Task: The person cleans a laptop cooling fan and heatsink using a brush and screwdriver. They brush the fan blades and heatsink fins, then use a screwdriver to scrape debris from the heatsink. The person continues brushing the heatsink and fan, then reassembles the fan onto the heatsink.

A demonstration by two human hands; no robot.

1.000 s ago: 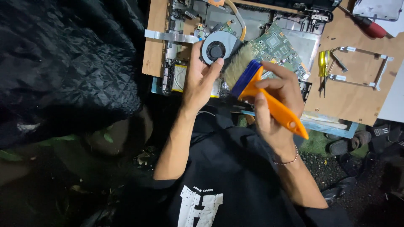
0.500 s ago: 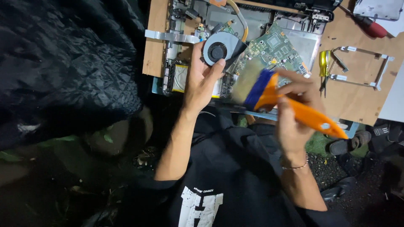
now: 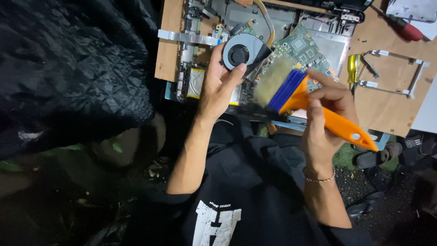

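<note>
On the wooden board point(image 3: 391, 107) in front of us we see an opened laptop point(image 3: 291, 27) with its green circuit board point(image 3: 302, 48) showing, a yellow-handled screwdriver point(image 3: 353, 68) and a bent metal frame point(image 3: 396, 75) to the right, a red-handled tool point(image 3: 407, 31) up in the corner, and a dark quilted cloth point(image 3: 68, 68) on the left. Our left hand point(image 3: 218, 86) lies over the laptop's near edge and hides part of it, with the thumb and fingers closed around the round black fan point(image 3: 239, 52). Our right hand point(image 3: 325, 116) is wrapped tight around the orange handle of the brush point(image 3: 296, 93), which has a blue band and pale, blurry bristles just beside the fan, over the circuit board.
</note>
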